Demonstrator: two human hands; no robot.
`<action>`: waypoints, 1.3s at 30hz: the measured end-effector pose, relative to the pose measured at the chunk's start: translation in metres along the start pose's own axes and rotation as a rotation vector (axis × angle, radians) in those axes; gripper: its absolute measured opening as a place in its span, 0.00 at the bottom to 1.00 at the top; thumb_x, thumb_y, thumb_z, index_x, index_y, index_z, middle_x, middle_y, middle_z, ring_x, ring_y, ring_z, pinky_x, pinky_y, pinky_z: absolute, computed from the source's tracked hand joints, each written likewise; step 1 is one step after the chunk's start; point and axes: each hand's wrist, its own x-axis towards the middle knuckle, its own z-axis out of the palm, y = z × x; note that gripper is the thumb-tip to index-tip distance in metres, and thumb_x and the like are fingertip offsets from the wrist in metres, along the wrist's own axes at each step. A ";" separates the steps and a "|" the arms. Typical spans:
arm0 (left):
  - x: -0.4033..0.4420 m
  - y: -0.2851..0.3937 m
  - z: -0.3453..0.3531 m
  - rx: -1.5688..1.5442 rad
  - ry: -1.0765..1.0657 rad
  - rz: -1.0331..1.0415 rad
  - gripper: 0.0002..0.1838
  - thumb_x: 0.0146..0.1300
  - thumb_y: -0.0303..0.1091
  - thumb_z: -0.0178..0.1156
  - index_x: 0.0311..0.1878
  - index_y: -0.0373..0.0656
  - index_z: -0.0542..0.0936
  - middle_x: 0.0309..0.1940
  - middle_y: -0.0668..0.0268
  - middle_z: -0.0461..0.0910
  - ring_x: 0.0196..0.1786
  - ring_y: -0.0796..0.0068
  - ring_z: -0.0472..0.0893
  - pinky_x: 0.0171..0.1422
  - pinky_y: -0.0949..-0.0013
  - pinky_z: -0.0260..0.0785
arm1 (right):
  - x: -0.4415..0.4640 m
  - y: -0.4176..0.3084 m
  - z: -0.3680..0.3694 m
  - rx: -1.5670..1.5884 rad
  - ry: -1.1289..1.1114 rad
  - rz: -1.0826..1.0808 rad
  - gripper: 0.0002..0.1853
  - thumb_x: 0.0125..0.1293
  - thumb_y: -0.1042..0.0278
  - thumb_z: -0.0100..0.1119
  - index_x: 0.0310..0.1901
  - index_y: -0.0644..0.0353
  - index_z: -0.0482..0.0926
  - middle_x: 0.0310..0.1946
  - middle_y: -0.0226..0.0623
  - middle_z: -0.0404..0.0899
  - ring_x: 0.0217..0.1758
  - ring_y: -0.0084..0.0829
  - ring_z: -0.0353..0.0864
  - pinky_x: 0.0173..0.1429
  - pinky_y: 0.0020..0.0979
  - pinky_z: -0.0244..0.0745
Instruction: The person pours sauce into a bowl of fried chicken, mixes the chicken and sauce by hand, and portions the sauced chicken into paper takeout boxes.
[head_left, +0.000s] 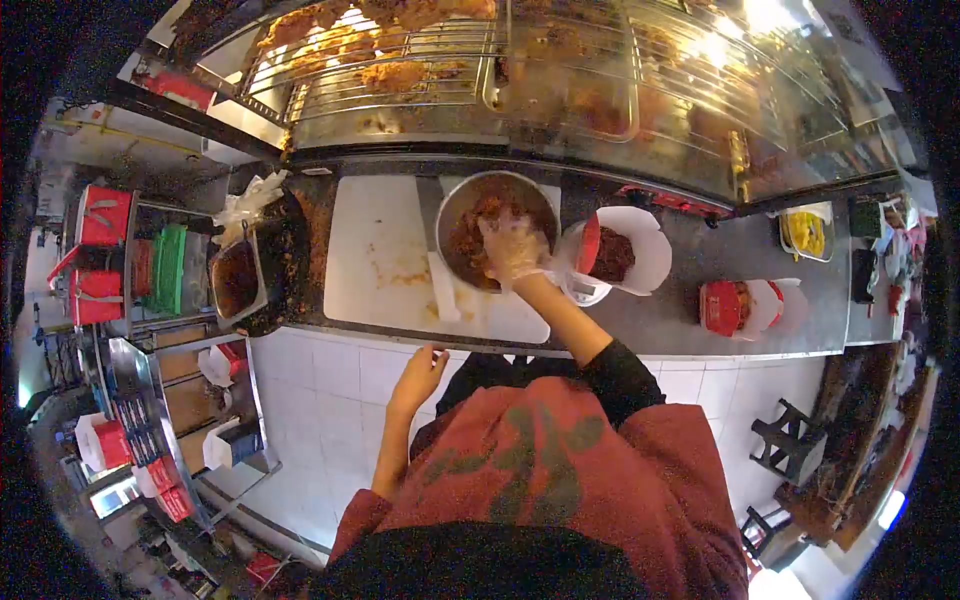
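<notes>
Down into the metal bowl (pixel 445 212) went the right hand (pixel 512 248), wearing a clear glove, its fingers deep in reddish-brown food (pixel 466 240); whether they were clenched around any of it, I couldn't tell! The left hand (pixel 424 374), bare, hung just off the counter's near edge, fingers loosely curled, nothing in its grasp.

The bowl sat on the right part of a white cutting board (pixel 372 205), that board streaked with orange-brown stains, and just beside the bowl lay what looked like a white handle (pixel 444 290). Touching close on the right stood a red-and-white box (pixel 652 252), flaps up, dark food (pixel 612 257) inside!

Farther right along the grey counter (pixel 690 235) came a second box (pixel 722 308), then yellow food (pixel 803 232) in a tray. Over on the left, a pan of dark brown sauce (pixel 236 280); and beyond the counter, fried pieces (pixel 395 75) on lit wire racks (pixel 440 98)!
</notes>
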 end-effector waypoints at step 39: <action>0.066 0.034 -0.049 -0.119 -0.028 0.253 0.15 0.66 0.40 0.48 0.46 0.39 0.74 0.31 0.62 0.79 0.34 0.73 0.78 0.33 0.72 0.69 | -0.115 0.139 -0.187 0.769 0.328 0.134 0.17 0.47 0.69 0.68 0.38 0.64 0.75 0.30 0.28 0.76 0.31 0.19 0.72 0.36 0.21 0.71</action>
